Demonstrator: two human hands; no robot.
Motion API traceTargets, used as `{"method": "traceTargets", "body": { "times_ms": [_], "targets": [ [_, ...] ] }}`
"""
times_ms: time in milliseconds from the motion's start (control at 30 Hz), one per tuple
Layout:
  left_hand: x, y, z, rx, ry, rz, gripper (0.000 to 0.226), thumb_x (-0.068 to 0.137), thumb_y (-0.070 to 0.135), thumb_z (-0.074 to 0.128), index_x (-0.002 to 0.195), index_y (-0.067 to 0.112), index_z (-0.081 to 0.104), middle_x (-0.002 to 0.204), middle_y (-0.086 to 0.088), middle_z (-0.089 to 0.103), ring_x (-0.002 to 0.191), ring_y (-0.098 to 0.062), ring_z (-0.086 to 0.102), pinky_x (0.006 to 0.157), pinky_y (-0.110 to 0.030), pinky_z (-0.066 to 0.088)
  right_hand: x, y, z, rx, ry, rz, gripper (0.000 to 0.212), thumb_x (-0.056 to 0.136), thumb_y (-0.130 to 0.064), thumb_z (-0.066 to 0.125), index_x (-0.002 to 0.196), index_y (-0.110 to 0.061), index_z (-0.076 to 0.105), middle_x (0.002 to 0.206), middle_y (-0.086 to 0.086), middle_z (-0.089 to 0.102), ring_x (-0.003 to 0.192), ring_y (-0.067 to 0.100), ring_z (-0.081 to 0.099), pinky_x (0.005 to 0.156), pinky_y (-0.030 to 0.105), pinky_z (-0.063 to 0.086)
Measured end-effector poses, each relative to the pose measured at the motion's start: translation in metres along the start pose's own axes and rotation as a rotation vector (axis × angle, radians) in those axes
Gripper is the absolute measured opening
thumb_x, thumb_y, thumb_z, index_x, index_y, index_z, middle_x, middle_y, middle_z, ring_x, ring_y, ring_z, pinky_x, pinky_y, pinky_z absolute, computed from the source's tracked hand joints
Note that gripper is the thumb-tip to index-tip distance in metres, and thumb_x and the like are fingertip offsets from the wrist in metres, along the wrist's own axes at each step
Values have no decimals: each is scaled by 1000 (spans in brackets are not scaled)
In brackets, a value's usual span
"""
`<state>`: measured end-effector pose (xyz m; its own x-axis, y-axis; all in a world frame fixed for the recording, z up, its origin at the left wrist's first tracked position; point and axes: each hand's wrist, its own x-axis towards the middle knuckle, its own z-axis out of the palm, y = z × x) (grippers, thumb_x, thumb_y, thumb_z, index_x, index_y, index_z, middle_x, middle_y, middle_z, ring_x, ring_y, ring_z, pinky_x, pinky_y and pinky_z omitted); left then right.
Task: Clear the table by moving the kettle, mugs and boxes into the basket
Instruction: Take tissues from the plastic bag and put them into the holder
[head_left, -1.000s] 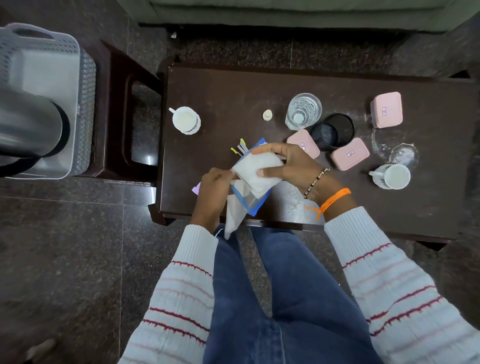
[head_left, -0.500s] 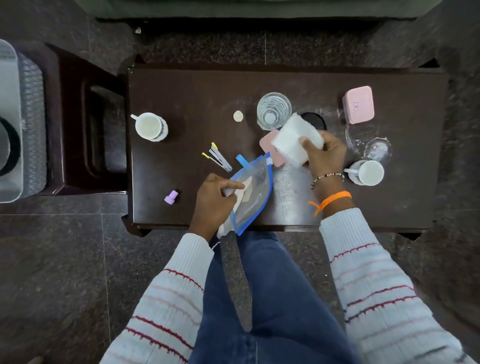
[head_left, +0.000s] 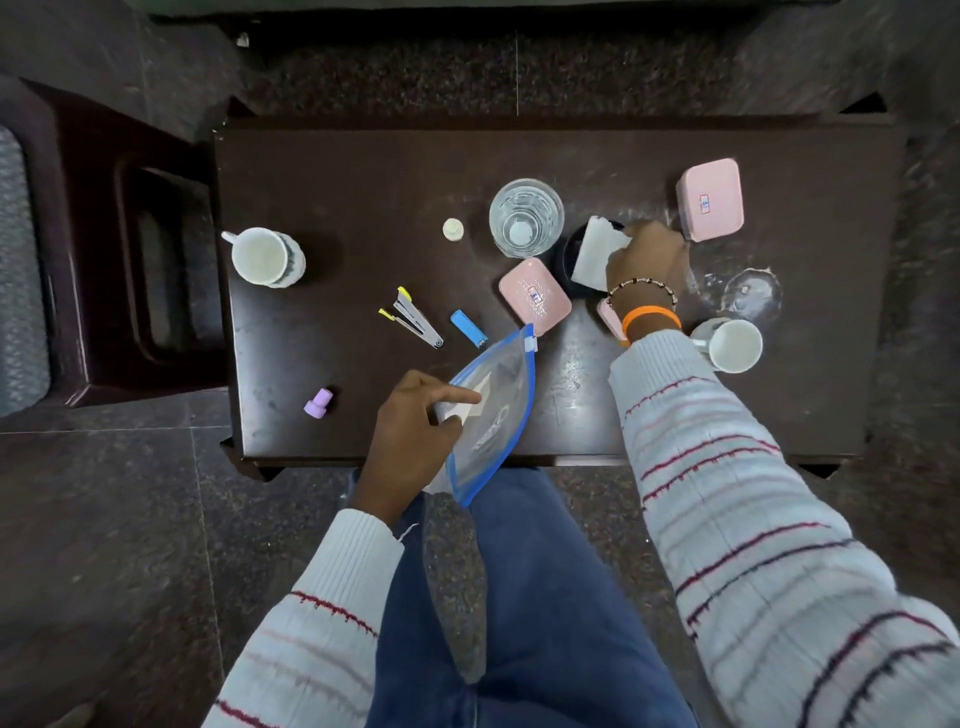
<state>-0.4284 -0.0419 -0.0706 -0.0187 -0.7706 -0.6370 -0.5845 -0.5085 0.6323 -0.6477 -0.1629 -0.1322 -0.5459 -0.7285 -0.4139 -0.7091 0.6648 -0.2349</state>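
Plainly, the clearing has barely touched the bench (head_left: 363, 171): only a sliver of the grey perforated basket (head_left: 21, 270) shows at the nine o'clock edge of the view, on a dark stool (head_left: 130, 249) just beside the bench, and the kettle is not in view at all. At about ten o'clock on the bench stands a white mug (head_left: 262, 256), apart from everything else. Nearer the middle lie a stapler (head_left: 413, 319), a blue lighter (head_left: 467, 327) and, toward seven o'clock, a small lilac cap (head_left: 318, 402).

The left hand (head_left: 410, 441) pinches a clear zip bag with a blue edge (head_left: 493, 410) at the six o'clock rim of the bench, thumb and fingers closed on its side, the bag tilted with its mouth up toward the centre. A small white cap (head_left: 453, 229) and a glass of water (head_left: 525, 216) sit past the middle, with one pink box (head_left: 535, 296) just below the glass.

The right hand (head_left: 647, 260) is closed on a white folded pad (head_left: 597, 252), held over a black round container (head_left: 569, 260) at about one o'clock. A second pink box (head_left: 609, 317) is mostly hidden under that wrist, a third pink box (head_left: 710, 199) sits at two o'clock, and a second white mug (head_left: 732, 345) stands at three o'clock beside a clear glass lid (head_left: 753, 293).

My judgement: this is a side step, sorting the pad and bag, not yet the mugs and boxes. Next, both hands need freeing, then a firm grasp on a mug or box and a carry leftward to the basket.
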Motion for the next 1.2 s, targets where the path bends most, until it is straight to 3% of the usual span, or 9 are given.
{"method": "traceTargets", "body": {
  "times_ms": [167, 300, 467, 667, 733, 800, 900, 1067, 1200],
  "targets": [
    [-4, -2, 1, -21, 7, 5, 35, 81, -6, 60, 93, 25, 71, 86, 15, 48, 74, 16, 49, 63, 2, 36, -4, -2, 3, -49, 31, -6, 30, 85, 1, 49, 111, -1, 64, 118, 24, 60, 108, 43, 59, 89, 45, 49],
    [-5, -2, -2, -19, 23, -8, 31, 83, -4, 56, 92, 21, 71, 89, 17, 48, 77, 3, 51, 64, 3, 36, -1, -10, 9, -38, -24, 26, 30, 86, 1, 51, 113, 0, 63, 123, 22, 59, 111, 41, 59, 90, 42, 49],
    [-9, -1, -7, -63, 31, 63, 32, 80, -11, 48, 71, 19, 51, 84, 9, 51, 74, 10, 49, 64, 0, 34, 13, -19, 13, -68, -194, 56, 43, 87, -28, 60, 119, 0, 57, 127, 22, 57, 118, 37, 55, 97, 40, 45],
    [-8, -8, -16, -195, -33, 100, 32, 77, -12, 41, 70, 18, 43, 84, -9, 55, 74, -4, 48, 66, -11, 34, -4, 5, -3, -116, -131, -184, 34, 87, -4, 45, 116, -1, 63, 119, 25, 62, 110, 39, 58, 93, 34, 45],
    [-6, -8, -21, -244, -85, 123, 21, 74, -3, 41, 69, 17, 44, 78, 0, 54, 70, -1, 46, 64, -11, 34, -22, 12, -10, 29, -305, -353, 50, 81, 8, 48, 128, -8, 56, 126, 18, 60, 110, 28, 59, 89, 14, 44],
    [-3, -9, -28, -297, -147, 119, 18, 69, 4, 40, 68, 21, 46, 75, 8, 55, 67, 3, 45, 63, -9, 34, -48, 13, -11, 161, -649, -535, 70, 75, 14, 58, 139, -10, 40, 139, 14, 47, 124, 21, 47, 90, -1, 32],
    [2, -12, -37, -393, -255, 92, 24, 69, 5, 42, 63, 28, 47, 74, 13, 60, 73, -1, 51, 67, -12, 39, -80, 15, 3, 209, -950, -693, 71, 75, 10, 67, 138, -8, 40, 144, 12, 38, 136, 17, 32, 111, 15, 22],
    [6, -21, -55, -538, -288, 38, 31, 78, -15, 41, 71, 14, 44, 72, 6, 62, 68, -2, 56, 65, -13, 43, -98, 29, 13, 649, -983, -546, 37, 85, 14, 49, 116, -3, 61, 129, 9, 58, 121, 14, 53, 103, 19, 37],
    [9, -27, -68, -572, -252, -39, 37, 80, -25, 32, 72, 10, 41, 61, 10, 60, 56, 2, 58, 55, -9, 45, -102, 45, 7, 918, -1205, -361, 29, 81, -20, 65, 110, -25, 66, 111, -12, 70, 112, 3, 60, 99, 16, 44]
  ]
}}
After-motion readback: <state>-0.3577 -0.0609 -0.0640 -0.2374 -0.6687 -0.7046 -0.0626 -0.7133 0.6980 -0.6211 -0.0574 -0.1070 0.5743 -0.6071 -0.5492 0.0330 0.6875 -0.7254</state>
